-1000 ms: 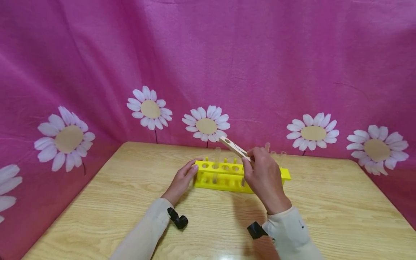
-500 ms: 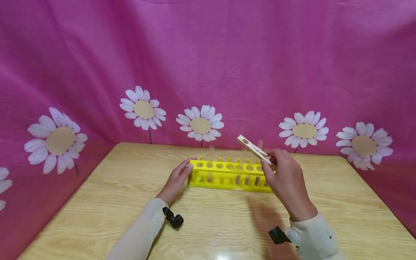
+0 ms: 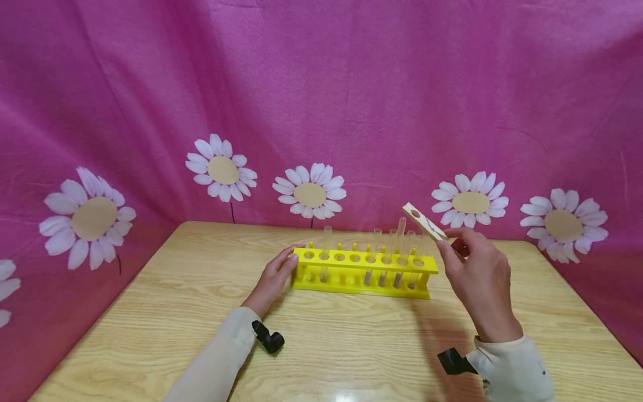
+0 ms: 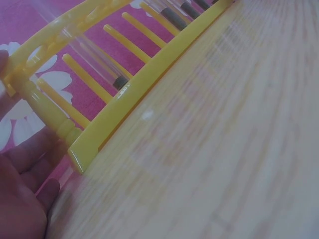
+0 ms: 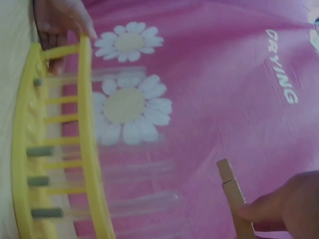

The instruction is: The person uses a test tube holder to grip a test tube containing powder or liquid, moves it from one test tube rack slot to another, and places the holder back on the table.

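A yellow test tube rack (image 3: 361,258) stands on the table in the head view. My left hand (image 3: 271,282) grips its left end, thumb at the top rail and fingers around the end; the left wrist view shows these fingers (image 4: 37,159) beside the end post. One clear test tube (image 3: 326,240) stands near the left, and several more stand in the right-hand holes, with grey matter (image 5: 40,152) at their bottoms. To the right of the rack, my right hand (image 3: 479,279) pinches a wooden test tube clamp (image 3: 424,221) in the air. Nothing is in the clamp's jaws.
A wooden table (image 3: 321,346) carries the rack. Behind and to the sides hangs a pink curtain (image 3: 382,111) with white daisies. A black wrist camera (image 3: 268,338) sits on the left sleeve, another (image 3: 454,362) on the right.
My right hand has moved rightward with the test tube clamp, from over the rack to beyond its right end, uncovering the right-hand tubes. My left hand has stayed at the rack.
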`<state>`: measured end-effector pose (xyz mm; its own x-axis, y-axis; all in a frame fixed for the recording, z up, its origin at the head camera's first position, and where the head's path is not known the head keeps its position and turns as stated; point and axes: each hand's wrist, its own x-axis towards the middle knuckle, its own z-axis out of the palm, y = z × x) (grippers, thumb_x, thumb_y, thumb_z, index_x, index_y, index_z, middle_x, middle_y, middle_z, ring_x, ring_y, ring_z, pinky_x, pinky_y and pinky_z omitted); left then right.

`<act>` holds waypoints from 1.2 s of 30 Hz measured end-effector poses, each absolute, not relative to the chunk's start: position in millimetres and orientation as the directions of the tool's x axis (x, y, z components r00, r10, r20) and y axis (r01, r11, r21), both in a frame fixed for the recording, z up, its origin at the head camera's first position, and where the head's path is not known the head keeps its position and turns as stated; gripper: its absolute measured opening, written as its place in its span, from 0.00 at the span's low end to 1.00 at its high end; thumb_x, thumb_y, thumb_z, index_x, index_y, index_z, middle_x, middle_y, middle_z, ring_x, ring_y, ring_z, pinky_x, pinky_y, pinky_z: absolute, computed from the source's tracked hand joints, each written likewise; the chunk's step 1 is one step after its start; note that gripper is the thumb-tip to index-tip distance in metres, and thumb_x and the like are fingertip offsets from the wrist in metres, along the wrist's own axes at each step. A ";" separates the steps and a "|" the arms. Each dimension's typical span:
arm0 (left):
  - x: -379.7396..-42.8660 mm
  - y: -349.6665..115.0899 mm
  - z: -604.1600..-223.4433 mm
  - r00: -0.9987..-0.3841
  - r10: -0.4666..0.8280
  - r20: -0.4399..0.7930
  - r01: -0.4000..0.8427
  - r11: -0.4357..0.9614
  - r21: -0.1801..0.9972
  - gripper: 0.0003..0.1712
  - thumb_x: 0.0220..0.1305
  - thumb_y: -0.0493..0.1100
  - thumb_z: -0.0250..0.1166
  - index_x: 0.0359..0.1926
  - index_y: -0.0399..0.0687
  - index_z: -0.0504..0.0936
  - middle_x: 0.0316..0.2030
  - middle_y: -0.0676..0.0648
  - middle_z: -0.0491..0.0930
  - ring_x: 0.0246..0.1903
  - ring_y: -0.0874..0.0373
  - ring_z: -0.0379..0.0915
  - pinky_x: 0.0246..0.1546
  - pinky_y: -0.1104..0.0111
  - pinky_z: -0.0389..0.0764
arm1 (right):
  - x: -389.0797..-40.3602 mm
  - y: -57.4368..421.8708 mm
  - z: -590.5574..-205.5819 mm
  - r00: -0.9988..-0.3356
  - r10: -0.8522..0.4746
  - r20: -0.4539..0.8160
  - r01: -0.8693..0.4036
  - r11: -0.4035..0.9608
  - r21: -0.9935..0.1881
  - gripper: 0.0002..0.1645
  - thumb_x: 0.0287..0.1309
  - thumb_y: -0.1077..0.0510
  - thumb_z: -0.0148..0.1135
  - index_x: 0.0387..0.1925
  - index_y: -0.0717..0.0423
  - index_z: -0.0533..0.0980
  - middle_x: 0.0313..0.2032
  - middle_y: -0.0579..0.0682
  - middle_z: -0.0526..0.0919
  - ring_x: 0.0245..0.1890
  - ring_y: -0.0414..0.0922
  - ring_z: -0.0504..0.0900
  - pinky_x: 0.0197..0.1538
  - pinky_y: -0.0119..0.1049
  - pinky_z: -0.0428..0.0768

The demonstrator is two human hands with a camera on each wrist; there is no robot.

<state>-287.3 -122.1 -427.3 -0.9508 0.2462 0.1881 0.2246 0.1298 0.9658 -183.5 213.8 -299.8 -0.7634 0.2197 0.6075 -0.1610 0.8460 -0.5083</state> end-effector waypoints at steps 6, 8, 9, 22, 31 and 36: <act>-275.4 -122.1 -408.1 -0.947 0.269 0.173 0.218 0.147 0.965 0.23 0.76 0.50 0.48 0.67 0.52 0.68 0.68 0.46 0.65 0.68 0.52 0.57 0.69 0.56 0.56 | -184.1 235.6 -298.0 -0.785 0.310 0.537 -0.050 0.832 -0.553 0.21 0.62 0.50 0.64 0.53 0.55 0.80 0.36 0.60 0.84 0.32 0.55 0.76 0.32 0.41 0.65; -275.5 -122.4 -407.9 -0.946 0.270 0.182 0.228 0.150 0.962 0.23 0.76 0.49 0.48 0.68 0.50 0.68 0.68 0.45 0.65 0.68 0.52 0.57 0.68 0.57 0.57 | -186.2 242.9 -299.8 -0.790 0.316 0.525 -0.033 0.834 -0.551 0.21 0.61 0.50 0.64 0.53 0.55 0.80 0.37 0.62 0.84 0.33 0.56 0.77 0.32 0.41 0.64; -275.5 -122.6 -407.9 -0.944 0.271 0.187 0.233 0.151 0.961 0.23 0.76 0.49 0.47 0.68 0.49 0.68 0.68 0.44 0.64 0.68 0.53 0.57 0.68 0.57 0.57 | -187.1 246.2 -300.6 -0.794 0.318 0.518 -0.023 0.836 -0.549 0.21 0.61 0.50 0.64 0.52 0.56 0.80 0.36 0.62 0.84 0.33 0.56 0.77 0.32 0.41 0.64; -295.1 -125.0 -435.1 -0.947 0.250 0.202 0.239 0.132 0.962 0.27 0.75 0.54 0.48 0.69 0.50 0.67 0.69 0.47 0.64 0.68 0.54 0.55 0.69 0.56 0.55 | -200.5 283.7 -319.7 -0.910 0.302 0.284 0.127 0.855 -0.504 0.20 0.57 0.52 0.67 0.44 0.65 0.81 0.31 0.61 0.84 0.27 0.53 0.74 0.26 0.42 0.65; -281.2 -123.8 -416.8 -0.942 0.276 0.193 0.236 0.129 0.963 0.26 0.76 0.50 0.47 0.69 0.46 0.66 0.69 0.44 0.63 0.68 0.53 0.56 0.69 0.57 0.55 | -204.5 306.2 -333.7 -0.962 0.273 0.016 0.236 0.857 -0.458 0.19 0.56 0.53 0.65 0.40 0.67 0.81 0.29 0.59 0.82 0.26 0.53 0.75 0.26 0.44 0.69; -273.7 -121.1 -407.3 -0.938 0.279 0.207 0.253 0.143 0.957 0.26 0.76 0.48 0.47 0.69 0.42 0.65 0.68 0.43 0.65 0.66 0.50 0.60 0.68 0.55 0.58 | -210.5 315.4 -345.0 -0.967 0.235 -0.097 0.254 0.870 -0.423 0.17 0.55 0.55 0.64 0.37 0.68 0.81 0.29 0.60 0.82 0.27 0.54 0.76 0.26 0.44 0.72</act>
<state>-273.7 -121.1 -407.3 -0.9378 0.2788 0.2068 0.2534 0.1427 0.9568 -210.5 315.4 -345.0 -0.9671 0.2354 -0.0970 0.2541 0.8697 -0.4232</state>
